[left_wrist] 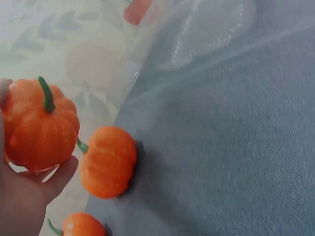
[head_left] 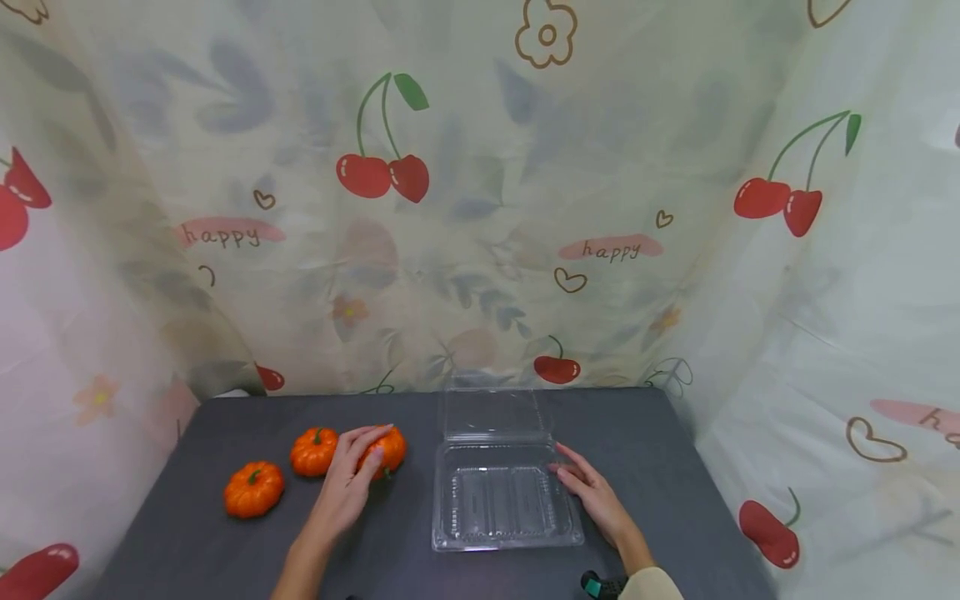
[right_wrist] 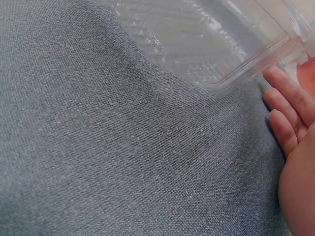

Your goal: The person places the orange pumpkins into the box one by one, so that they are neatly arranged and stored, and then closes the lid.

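Observation:
My left hand (head_left: pixel 348 479) holds a small orange pumpkin (head_left: pixel 392 450) with a green stem, the thumb on its near side and the fingers over its top. In the left wrist view this pumpkin (left_wrist: pixel 42 128) sits against the palm. To its left on the table are two similar pumpkins, one close by (head_left: pixel 313 452) and one nearer the front (head_left: pixel 254 490). My right hand (head_left: pixel 600 496) is at the right rim of a clear plastic clamshell container (head_left: pixel 510 540), its fingers extended to the edge. The container's lid (head_left: pixel 495 412) is folded back, away from me.
The dark grey table (head_left: pixel 405 571) ends against a hanging curtain (head_left: pixel 480 208) printed with cherries and flowers, which also encloses both sides. A black object with a teal patch (head_left: pixel 592 585) shows at the front edge beside the right sleeve (head_left: pixel 651 585).

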`<action>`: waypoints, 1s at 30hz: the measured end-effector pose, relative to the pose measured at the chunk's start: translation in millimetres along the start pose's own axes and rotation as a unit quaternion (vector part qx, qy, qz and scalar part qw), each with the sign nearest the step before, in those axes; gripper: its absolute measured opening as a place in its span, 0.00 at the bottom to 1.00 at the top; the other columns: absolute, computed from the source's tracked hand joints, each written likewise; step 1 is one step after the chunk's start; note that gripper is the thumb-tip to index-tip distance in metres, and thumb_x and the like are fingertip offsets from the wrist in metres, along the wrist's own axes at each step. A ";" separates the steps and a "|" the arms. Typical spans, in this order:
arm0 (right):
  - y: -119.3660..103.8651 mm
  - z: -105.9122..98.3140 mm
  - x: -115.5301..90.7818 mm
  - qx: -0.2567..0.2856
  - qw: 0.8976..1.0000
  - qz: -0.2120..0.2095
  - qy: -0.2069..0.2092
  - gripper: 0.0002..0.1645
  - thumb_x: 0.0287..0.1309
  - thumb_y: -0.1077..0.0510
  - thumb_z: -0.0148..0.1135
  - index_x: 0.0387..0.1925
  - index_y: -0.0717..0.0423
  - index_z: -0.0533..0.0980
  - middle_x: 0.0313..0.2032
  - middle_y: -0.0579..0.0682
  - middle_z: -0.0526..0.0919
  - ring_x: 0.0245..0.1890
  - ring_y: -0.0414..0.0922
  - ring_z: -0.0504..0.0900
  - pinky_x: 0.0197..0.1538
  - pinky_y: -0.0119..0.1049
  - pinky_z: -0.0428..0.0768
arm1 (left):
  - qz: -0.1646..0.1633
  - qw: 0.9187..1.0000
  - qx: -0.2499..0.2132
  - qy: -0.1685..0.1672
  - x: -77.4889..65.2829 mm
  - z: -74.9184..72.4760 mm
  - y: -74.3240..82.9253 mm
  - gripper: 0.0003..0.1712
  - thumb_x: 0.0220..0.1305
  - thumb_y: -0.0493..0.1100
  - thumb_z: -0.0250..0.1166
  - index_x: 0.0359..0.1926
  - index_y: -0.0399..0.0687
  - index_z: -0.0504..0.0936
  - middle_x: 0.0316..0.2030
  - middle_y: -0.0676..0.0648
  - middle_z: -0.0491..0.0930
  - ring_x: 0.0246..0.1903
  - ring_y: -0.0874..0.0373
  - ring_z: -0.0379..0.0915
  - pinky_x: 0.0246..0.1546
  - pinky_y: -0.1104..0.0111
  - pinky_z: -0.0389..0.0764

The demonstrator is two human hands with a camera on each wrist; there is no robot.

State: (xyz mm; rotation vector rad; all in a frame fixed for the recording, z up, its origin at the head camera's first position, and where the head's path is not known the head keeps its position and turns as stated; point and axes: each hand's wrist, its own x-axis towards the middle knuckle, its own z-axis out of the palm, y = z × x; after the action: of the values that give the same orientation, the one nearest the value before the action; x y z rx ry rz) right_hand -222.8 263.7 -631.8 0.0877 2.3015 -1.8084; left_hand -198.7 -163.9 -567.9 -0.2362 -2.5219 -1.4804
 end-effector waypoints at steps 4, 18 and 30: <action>0.7 -0.2 0.1 -0.006 1.000 0.003 -0.002 0.33 0.72 0.42 0.57 0.75 0.37 0.65 0.63 0.53 0.82 0.66 0.48 0.77 0.64 0.42 0.76 | 0.004 1.000 -0.009 -0.009 4.6 5.5 7.2 0.23 0.77 0.52 0.57 0.69 0.70 0.72 0.64 0.49 0.68 0.61 0.51 0.69 0.59 0.50 0.73; -2.0 0.5 -0.2 -0.007 1.000 -0.002 -0.003 0.33 0.73 0.42 0.56 0.75 0.36 0.64 0.64 0.54 0.81 0.67 0.50 0.76 0.67 0.49 0.75 | -0.021 0.998 -0.055 0.018 25.6 36.3 40.5 0.26 0.66 0.51 0.70 0.62 0.53 0.75 0.57 0.46 0.75 0.51 0.53 0.72 0.52 0.62 0.77; 1.7 -1.0 1.0 -0.022 1.000 0.010 -0.006 0.33 0.72 0.38 0.56 0.75 0.31 0.64 0.63 0.50 0.82 0.67 0.48 0.76 0.63 0.42 0.75 | 0.004 0.997 -0.079 0.001 32.3 59.0 64.0 0.24 0.65 0.52 0.71 0.61 0.58 0.80 0.55 0.48 0.79 0.51 0.55 0.70 0.50 0.61 0.78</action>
State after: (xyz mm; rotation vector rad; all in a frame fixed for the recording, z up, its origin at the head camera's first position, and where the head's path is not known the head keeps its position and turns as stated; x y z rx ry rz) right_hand -223.6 265.0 -633.4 0.0925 2.3221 -1.7428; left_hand -220.1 -80.3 -533.7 -0.2685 -2.4015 -1.6787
